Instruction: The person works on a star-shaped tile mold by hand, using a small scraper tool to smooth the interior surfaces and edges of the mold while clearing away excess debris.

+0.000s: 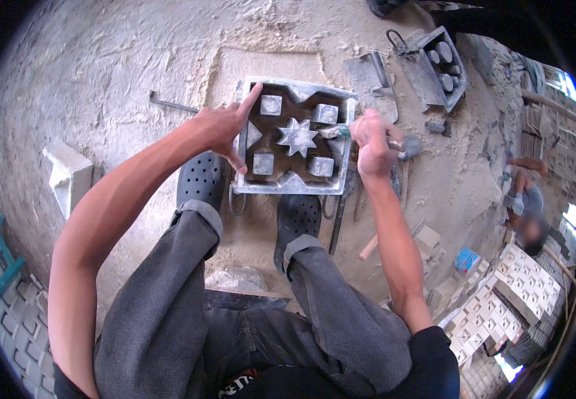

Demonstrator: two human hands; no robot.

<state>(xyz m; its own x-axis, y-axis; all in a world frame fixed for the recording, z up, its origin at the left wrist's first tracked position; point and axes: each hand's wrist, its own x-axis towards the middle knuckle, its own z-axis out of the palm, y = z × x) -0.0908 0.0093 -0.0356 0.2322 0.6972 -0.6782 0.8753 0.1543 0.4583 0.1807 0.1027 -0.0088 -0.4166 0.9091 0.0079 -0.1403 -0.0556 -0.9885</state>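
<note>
Between my feet lies a square metal mould (298, 187), its pale frame surrounding a dark, wet-looking interior. An eight-pointed star block (297, 137) stands in its middle, with square blocks such as this one (271, 105) toward the corners. My left hand (224, 131) is spread along the mould's left rim, thumb and forefinger apart, steadying contact at the edge. In my right hand (376, 141) is a small brush (333, 132), gripped in a fist over the right rim. The brush's tip points left, close beside the star; whether it touches cannot be made out.
A second mould with round cores (442, 70) sits at the far right beside a flat metal plate (373, 80). A metal rod (171, 104) and white block (69, 174) lie left. Patterned blocks (484, 316) are stacked right, near another person (526, 193).
</note>
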